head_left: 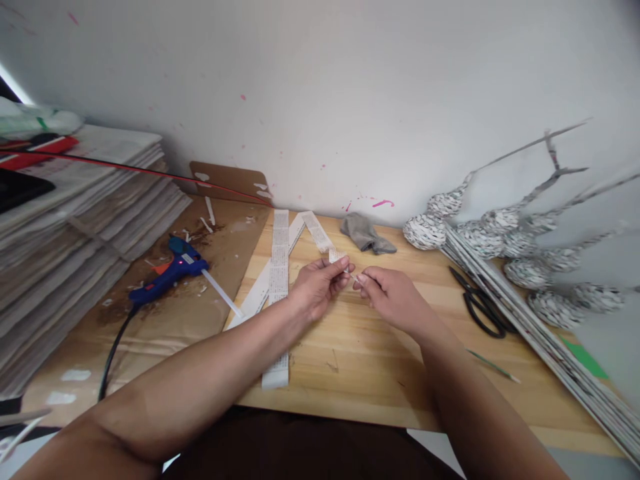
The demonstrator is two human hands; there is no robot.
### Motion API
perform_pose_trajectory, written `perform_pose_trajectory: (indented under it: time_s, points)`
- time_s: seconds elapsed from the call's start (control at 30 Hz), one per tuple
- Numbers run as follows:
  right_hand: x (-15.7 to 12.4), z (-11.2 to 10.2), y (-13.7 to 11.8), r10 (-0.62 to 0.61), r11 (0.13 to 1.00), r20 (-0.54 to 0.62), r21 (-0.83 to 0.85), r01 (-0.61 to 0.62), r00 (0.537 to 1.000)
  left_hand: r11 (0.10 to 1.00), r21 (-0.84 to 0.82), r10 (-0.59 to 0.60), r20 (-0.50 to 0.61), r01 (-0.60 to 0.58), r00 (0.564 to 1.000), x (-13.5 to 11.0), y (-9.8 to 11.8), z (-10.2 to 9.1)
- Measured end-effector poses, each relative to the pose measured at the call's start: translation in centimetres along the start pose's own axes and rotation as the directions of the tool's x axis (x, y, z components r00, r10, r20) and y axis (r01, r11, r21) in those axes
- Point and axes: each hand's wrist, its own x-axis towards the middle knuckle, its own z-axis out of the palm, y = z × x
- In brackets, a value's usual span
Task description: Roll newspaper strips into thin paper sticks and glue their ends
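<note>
My left hand [324, 283] pinches a strip of printed paper [337, 255] between thumb and fingers above the wooden board. Close beside it, my right hand [383, 290] is closed on the narrow, twisted end of that same strip. The very tip between my fingers is small and partly hidden. Under and left of my left forearm lie several more printed paper strips [280, 243], one long strip running toward me and others crossing it at a slant.
A blue glue gun [173, 270] lies on cardboard at left, near a tall newspaper stack [125, 180]. A grey cloth [367, 233] rests by the wall. At right are black scissors [481, 307], a thin green stick [493, 365], long paper rods [525, 320] and several woven paper bulbs [425, 231].
</note>
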Motion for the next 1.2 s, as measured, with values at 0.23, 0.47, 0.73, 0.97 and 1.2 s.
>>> perform_pose_trajectory:
  time_s: [0.23,0.47,0.73,0.97,1.2]
  points:
    - [0.19,0.09,-0.07,-0.006,1.0,-0.034,0.009,0.006,0.999,1.0,0.004,0.002,-0.021,-0.002,1.0,-0.02,-0.08,0.06]
    - [0.26,0.32,0.04,-0.001,0.998,-0.072,0.068,0.006,0.997,1.0,-0.003,-0.003,-0.058,0.003,0.998,-0.18,0.02,0.26]
    - [0.29,0.26,0.13,-0.051,0.998,0.004,-0.021,0.051,0.999,1.0,0.003,-0.025,-0.037,0.025,0.999,0.05,0.09,0.12]
    - [0.24,0.25,0.16,-0.043,0.999,-0.033,-0.028,0.042,0.999,1.0,0.007,-0.015,-0.026,0.015,1.0,0.09,0.09,0.07]
    - [0.16,0.4,0.16,-0.024,1.0,-0.112,-0.014,0.022,0.993,0.999,0.011,-0.041,-0.044,0.042,0.998,-0.1,0.07,0.27]
